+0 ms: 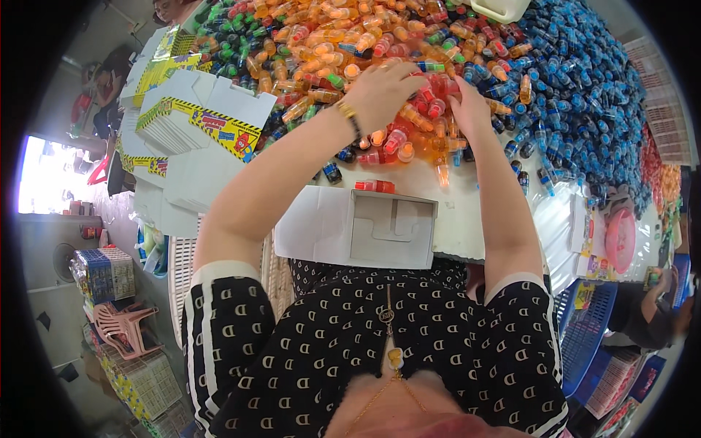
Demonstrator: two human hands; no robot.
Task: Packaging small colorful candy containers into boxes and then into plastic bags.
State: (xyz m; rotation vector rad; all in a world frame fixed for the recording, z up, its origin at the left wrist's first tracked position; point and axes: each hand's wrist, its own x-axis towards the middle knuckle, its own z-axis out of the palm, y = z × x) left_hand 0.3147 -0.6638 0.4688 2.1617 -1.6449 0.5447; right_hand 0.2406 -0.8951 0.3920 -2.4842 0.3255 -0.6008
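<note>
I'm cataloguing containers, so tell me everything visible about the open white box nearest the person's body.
The white box looks like thin cardboard, plain outside, greyish and shadowed inside. It lies open-topped at the near edge of the table, a white flap extending left. A stepped panel outline shows inside, but no bottles. A red bottle lies just beyond. Neither the left hand nor right hand touches it.

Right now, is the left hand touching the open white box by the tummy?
Apart: the head view shows bottles between the left hand and the white box.
</note>
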